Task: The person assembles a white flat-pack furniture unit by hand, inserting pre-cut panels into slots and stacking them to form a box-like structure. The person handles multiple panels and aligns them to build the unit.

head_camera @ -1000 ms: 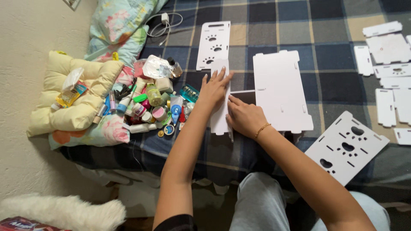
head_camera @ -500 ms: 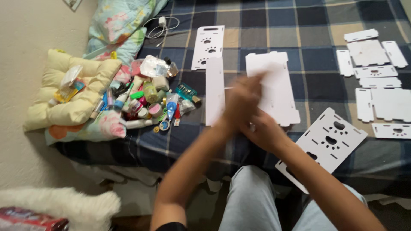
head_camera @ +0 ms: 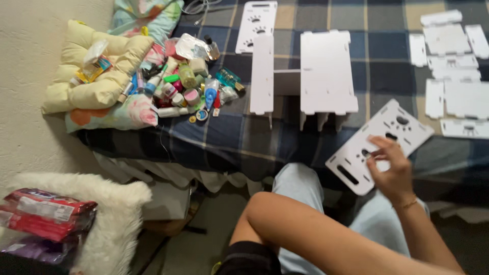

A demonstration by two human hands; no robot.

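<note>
My right hand [head_camera: 391,172], with a thin bracelet at the wrist, grips the near edge of a white panel with paw-shaped cutouts [head_camera: 392,130]. The panel lies tilted at the front edge of the plaid-covered bed [head_camera: 224,137]. My left forearm [head_camera: 326,239] crosses the bottom of the view with the elbow bent; the left hand itself is out of view. Farther back on the bed, a wide white board [head_camera: 326,71] and a narrow white board [head_camera: 262,74] lie joined by a short cross piece [head_camera: 286,81].
A second paw-cutout panel [head_camera: 257,20] lies at the back, with several loose white pieces [head_camera: 453,66] at the right. A pile of small bottles and tubes [head_camera: 188,86] sits beside a yellow cushion [head_camera: 97,71]. A fluffy white rug [head_camera: 102,203] on the floor carries red packets [head_camera: 46,214].
Both hands have left the joined white boards. My right hand has moved right and nearer and taken hold of the paw-cutout panel; my left hand has dropped out of view.
</note>
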